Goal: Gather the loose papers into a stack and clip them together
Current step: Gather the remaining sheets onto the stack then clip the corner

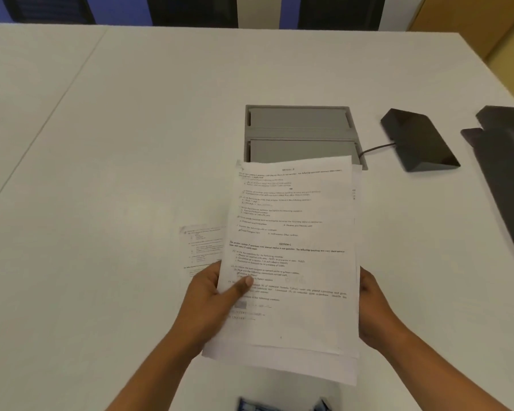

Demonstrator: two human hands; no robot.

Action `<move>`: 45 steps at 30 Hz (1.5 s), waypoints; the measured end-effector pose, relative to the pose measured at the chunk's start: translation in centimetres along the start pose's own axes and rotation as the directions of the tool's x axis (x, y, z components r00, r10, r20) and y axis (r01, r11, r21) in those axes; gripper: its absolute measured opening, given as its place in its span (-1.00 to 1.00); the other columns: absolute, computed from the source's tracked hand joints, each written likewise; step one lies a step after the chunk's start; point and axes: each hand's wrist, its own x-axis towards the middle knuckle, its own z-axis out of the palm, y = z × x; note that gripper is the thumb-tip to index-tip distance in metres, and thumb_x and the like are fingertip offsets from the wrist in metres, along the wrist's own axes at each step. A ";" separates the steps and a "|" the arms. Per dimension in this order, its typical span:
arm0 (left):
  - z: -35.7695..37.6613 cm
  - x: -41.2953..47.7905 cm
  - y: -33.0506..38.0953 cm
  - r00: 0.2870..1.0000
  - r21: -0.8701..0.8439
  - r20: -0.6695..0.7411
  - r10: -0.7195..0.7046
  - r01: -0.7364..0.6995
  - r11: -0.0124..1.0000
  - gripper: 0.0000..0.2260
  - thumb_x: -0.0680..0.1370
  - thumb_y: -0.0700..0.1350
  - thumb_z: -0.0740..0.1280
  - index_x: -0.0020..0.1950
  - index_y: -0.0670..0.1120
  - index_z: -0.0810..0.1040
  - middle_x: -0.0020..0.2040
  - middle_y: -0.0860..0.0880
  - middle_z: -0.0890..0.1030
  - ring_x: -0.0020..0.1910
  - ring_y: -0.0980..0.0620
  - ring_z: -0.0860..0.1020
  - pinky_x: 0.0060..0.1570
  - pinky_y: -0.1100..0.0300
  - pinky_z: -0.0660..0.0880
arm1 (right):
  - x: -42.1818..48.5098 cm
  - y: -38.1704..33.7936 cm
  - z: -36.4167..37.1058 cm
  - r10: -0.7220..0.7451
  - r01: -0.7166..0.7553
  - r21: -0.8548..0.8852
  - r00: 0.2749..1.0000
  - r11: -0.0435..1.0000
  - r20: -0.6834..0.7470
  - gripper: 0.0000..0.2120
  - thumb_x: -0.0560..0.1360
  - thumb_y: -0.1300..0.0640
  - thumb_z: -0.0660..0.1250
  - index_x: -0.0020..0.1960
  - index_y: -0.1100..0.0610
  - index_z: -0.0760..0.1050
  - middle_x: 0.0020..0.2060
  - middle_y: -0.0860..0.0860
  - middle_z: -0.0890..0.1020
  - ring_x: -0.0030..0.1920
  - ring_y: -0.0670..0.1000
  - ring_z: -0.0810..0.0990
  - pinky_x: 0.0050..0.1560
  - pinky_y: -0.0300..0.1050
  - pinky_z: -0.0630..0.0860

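Observation:
I hold a loose stack of printed white papers point(291, 256) above the white table point(131, 143), the sheets slightly fanned and uneven at the bottom edge. My left hand point(217, 295) grips the stack's left edge with the thumb pressed on the top page. My right hand point(374, 310) holds the right edge, mostly hidden behind the sheets. One more printed sheet point(201, 247) lies flat on the table, partly covered by the stack. A blue and black object point(282, 404) shows at the bottom edge, too cut off to identify.
A grey recessed cable box point(300, 126) sits in the table behind the papers. A dark wedge-shaped device point(419, 140) with a cable lies to the right, and a dark flat object point(505, 173) reaches the right edge. Dark chairs stand beyond the far table edge.

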 end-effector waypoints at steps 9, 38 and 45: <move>-0.5 3.3 1.8 0.972 -0.249 0.203 -0.116 0.165 0.954 -0.61 0.49 0.00 0.48 0.29 0.00 0.57 0.17 -0.05 0.70 0.12 -0.14 0.68 0.17 -0.23 0.56 | 1.7 -1.3 -0.5 0.066 -0.083 0.323 0.996 0.943 0.064 -0.20 0.23 -0.52 0.22 0.25 -0.01 0.55 0.16 0.06 0.68 0.15 0.07 0.66 0.19 0.06 0.50; 1.1 6.6 2.2 0.999 -0.471 0.002 0.034 -0.029 0.882 -0.61 0.50 -0.27 0.43 0.32 -0.08 0.54 0.20 -0.09 0.68 0.16 -0.16 0.66 0.15 -0.23 0.57 | 4.3 -3.3 -3.3 -0.038 0.038 0.004 0.982 0.999 0.184 -0.65 0.44 0.17 0.36 0.22 0.15 0.56 0.08 0.06 0.72 0.07 0.12 0.70 -0.03 -0.05 0.62; 1.3 6.6 2.8 0.983 -0.285 0.168 0.079 -0.028 0.958 -0.67 0.55 -0.23 0.39 0.31 -0.07 0.57 0.20 -0.07 0.69 0.15 -0.11 0.67 0.17 -0.23 0.57 | 4.0 -3.2 -2.3 -0.098 0.096 0.032 0.992 0.995 0.078 -0.67 0.45 0.23 0.39 0.22 0.11 0.57 0.07 0.01 0.72 0.05 0.08 0.70 -0.07 -0.11 0.62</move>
